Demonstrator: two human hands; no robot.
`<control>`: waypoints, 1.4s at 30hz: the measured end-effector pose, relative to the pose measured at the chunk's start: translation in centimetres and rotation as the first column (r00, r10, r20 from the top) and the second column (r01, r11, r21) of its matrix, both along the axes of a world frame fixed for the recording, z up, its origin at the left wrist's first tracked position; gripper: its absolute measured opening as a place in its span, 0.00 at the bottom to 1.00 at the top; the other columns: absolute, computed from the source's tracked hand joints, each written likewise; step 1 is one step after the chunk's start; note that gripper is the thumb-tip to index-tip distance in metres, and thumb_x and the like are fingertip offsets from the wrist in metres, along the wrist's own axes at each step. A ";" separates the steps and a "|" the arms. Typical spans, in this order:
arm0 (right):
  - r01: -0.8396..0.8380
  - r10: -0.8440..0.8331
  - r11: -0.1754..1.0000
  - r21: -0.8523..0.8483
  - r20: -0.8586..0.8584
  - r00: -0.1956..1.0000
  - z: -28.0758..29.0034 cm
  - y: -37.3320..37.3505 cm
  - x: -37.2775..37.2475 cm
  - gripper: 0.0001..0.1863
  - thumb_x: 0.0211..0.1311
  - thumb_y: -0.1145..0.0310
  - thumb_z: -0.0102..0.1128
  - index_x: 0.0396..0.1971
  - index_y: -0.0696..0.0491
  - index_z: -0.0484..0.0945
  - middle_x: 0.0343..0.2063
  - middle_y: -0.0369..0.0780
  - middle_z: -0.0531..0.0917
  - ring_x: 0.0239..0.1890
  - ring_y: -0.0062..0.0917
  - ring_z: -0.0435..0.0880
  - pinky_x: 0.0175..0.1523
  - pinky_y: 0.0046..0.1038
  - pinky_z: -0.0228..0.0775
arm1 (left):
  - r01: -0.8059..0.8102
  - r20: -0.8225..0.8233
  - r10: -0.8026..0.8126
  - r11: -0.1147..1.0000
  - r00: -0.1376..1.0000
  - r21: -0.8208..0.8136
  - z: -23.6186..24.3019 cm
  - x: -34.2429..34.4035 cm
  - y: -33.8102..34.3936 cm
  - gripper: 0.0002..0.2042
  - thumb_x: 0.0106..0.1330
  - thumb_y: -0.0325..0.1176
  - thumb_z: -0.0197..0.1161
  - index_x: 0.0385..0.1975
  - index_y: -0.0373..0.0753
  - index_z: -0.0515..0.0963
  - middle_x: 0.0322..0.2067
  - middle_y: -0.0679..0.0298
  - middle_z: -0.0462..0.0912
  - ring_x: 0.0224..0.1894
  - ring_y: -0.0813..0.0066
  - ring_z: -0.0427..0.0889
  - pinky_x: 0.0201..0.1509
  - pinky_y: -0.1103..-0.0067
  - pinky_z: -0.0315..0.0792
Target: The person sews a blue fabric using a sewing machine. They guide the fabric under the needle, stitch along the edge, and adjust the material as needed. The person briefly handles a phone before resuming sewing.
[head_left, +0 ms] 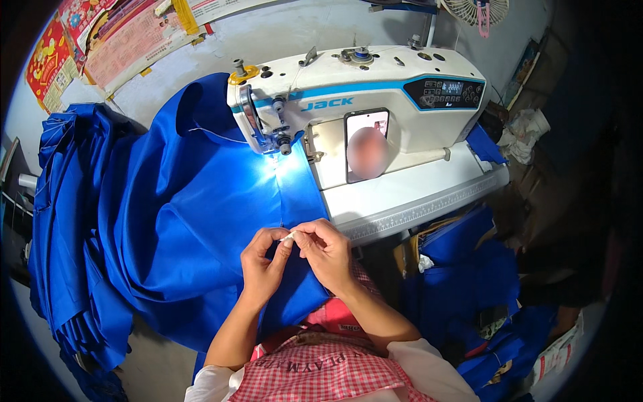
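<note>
My left hand (266, 264) and my right hand (325, 258) meet over the blue fabric (174, 221), both closed in a pinch on a small white item (289, 236), too small to make out clearly. A seam runs down the fabric from the lit needle area toward my fingertips. The white sewing machine (408, 74) stands behind, with the fabric lying under its head; the presser foot is hard to see in the glare. A phone (367, 122) is propped upright against the machine's body, its screen lit.
A tall pile of folded blue fabric (70, 221) is at the left. More blue pieces (462, 281) lie low at the right. A ruler strip (415, 208) runs along the table's front edge. Crumpled pale scraps (522, 141) sit beyond the machine's right end; a fan (472, 13) is above.
</note>
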State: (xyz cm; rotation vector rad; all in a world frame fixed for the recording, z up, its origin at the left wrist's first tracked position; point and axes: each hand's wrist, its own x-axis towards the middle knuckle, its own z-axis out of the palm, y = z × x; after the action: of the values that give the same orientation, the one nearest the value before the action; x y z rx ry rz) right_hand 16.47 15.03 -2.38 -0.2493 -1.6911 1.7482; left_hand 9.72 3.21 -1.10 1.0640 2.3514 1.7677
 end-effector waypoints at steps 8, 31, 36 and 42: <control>0.059 -0.060 0.925 0.376 -0.009 0.998 1.1 1.5 1.2 0.03 0.62 0.74 0.63 0.32 0.57 0.78 0.27 0.39 0.80 0.23 0.22 0.78 0.27 0.24 0.69 | 0.014 -0.155 -0.025 0.998 0.988 -0.067 0.3 -0.1 -0.1 0.03 0.64 0.26 0.64 0.32 0.33 0.79 0.35 0.58 0.84 0.40 0.68 0.82 0.46 0.76 0.73; 0.114 -0.114 0.991 0.067 0.000 0.994 0.6 0.0 2.8 0.06 0.66 0.73 0.61 0.35 0.61 0.78 0.25 0.35 0.80 0.22 0.13 0.75 0.27 0.17 0.67 | -0.020 -0.136 0.017 0.999 0.991 -0.027 1.6 2.1 1.1 0.07 0.62 0.26 0.67 0.37 0.33 0.82 0.33 0.59 0.82 0.35 0.70 0.81 0.40 0.78 0.74; 0.089 -0.092 0.991 0.104 0.025 0.995 0.6 0.0 2.8 0.06 0.66 0.73 0.61 0.34 0.60 0.79 0.25 0.37 0.81 0.23 0.14 0.77 0.28 0.17 0.69 | 0.017 0.000 -0.017 1.000 1.000 0.024 1.4 2.0 1.2 0.07 0.63 0.28 0.67 0.37 0.33 0.82 0.33 0.60 0.82 0.36 0.71 0.81 0.41 0.78 0.74; 0.104 -0.119 0.983 0.149 0.096 0.988 1.3 0.1 2.7 0.06 0.65 0.72 0.62 0.34 0.60 0.79 0.26 0.40 0.83 0.25 0.20 0.81 0.30 0.21 0.72 | 0.003 -0.080 0.000 0.999 0.997 0.033 1.2 1.9 1.4 0.05 0.63 0.26 0.66 0.36 0.34 0.82 0.33 0.60 0.83 0.36 0.70 0.81 0.40 0.78 0.74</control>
State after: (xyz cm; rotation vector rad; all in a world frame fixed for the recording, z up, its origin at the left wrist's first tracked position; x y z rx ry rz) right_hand 19.21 15.11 -1.05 -0.3690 -1.8324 1.5477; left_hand 11.58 4.63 0.12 1.1615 2.3730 1.8028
